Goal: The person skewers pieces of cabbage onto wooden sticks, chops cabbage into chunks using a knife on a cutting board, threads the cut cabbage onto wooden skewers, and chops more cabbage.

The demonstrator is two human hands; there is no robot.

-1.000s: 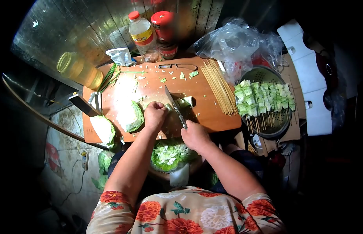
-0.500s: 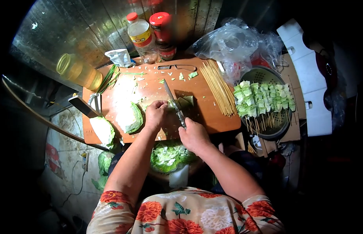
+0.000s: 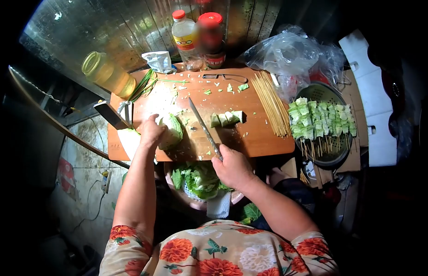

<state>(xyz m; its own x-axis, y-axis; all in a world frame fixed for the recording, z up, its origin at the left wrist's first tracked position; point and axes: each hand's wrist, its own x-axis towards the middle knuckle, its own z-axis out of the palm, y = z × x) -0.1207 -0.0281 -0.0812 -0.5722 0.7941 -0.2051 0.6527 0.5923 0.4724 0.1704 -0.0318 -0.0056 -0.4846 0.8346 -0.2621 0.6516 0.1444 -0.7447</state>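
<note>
Fingers of the left hand [image 3: 152, 132] are at the cabbage chunk [image 3: 173, 134] on the board [image 3: 264, 146], maybe steadying it (can't tell if they're spread or together). The right hand [image 3: 233, 168] clamps its fingers round the knife [image 3: 203, 123], tip away, probably for control. Cut pieces [image 3: 226, 118] sit lined up, skewers [image 3: 272, 105] handily close.

Harsh white glare washes out the left of the tabletop [image 3: 269, 146]; the surroundings sink into black, edges bowed.
</note>
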